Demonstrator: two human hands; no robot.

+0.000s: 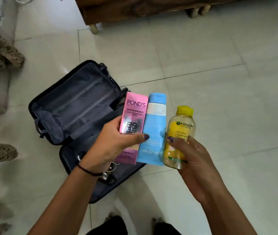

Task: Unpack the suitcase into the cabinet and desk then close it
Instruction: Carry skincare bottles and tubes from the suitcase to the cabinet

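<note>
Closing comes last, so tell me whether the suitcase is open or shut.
Open: the suitcase lies spread flat on the floor, both lined halves showing.

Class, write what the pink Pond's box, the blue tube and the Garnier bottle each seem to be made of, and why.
The Pond's box: probably glossy printed card; flat faces, sharp folded edges. The blue tube: likely soft plastic, satin finish; creased surface. The Garnier bottle: clear plastic, seemingly; liquid shows through, with an opaque yellow cap.
</note>
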